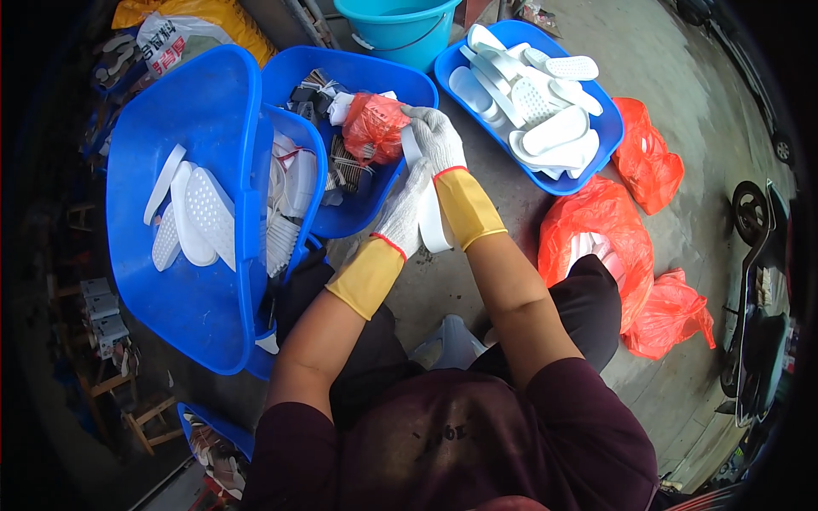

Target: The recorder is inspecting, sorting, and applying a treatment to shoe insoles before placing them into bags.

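Observation:
In front of me a thin white shoe sole [432, 223] is held between both hands, seen nearly edge-on. My right hand [439, 140], in a white knit glove with a yellow cuff, grips its upper end. Lower down, my left hand [406, 209] in a matching glove closes on its middle. Partly behind the hands stands a blue bin [290, 64] with a red plastic bag [375, 126] and stacks of small dark and pale pieces. White perforated soles [530, 102] fill another blue bin [612, 140] at the far right.
A large blue tub [170, 315] at the left holds several white soles [198, 213]. Red plastic bags [588, 217] lie on the floor at the right, near a parked scooter [758, 298]. A turquoise bucket [405, 43] stands at the back, and a pale stool [452, 341] shows beneath me.

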Action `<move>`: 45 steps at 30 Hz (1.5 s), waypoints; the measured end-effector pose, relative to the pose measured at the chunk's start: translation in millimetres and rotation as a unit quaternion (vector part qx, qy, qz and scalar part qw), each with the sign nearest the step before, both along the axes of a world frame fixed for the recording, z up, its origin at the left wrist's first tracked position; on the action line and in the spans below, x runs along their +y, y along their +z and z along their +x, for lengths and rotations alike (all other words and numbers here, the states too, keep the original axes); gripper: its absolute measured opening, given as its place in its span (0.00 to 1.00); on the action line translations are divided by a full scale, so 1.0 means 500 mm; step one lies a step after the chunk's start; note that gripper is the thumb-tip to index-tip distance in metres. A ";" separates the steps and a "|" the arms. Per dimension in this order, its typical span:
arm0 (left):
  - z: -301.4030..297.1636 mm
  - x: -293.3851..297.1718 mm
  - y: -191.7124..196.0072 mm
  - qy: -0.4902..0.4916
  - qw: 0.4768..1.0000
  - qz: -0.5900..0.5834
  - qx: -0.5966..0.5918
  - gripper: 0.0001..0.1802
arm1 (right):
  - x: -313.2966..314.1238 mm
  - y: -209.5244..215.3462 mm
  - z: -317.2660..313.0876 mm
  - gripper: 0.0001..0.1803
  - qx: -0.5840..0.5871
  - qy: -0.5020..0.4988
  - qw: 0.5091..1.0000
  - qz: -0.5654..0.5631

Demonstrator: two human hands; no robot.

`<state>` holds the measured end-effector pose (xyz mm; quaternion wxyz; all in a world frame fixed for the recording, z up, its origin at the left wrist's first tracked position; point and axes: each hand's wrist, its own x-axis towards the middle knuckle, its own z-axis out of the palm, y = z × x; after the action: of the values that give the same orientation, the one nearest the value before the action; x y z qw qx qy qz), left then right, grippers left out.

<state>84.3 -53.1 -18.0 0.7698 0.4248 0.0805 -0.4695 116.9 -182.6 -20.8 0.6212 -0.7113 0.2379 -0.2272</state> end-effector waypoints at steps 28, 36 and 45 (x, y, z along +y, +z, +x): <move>0.006 0.027 0.022 -0.059 0.995 -0.075 -0.023 0.41 | -0.016 0.031 -0.052 0.11 0.046 0.035 0.945 -0.323; 0.066 0.064 0.019 0.034 0.980 -0.194 -0.001 0.42 | 0.165 0.153 -0.190 0.17 0.010 0.101 0.974 -0.204; 0.005 0.054 0.112 -0.032 0.982 -0.123 -0.139 0.50 | 0.167 0.171 -0.332 0.17 0.029 0.092 0.978 -0.187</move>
<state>86.8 -25.9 38.2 0.8042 0.3905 -0.0990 -0.4370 -49.1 -99.3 64.9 0.4884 -0.8400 0.1427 -0.1883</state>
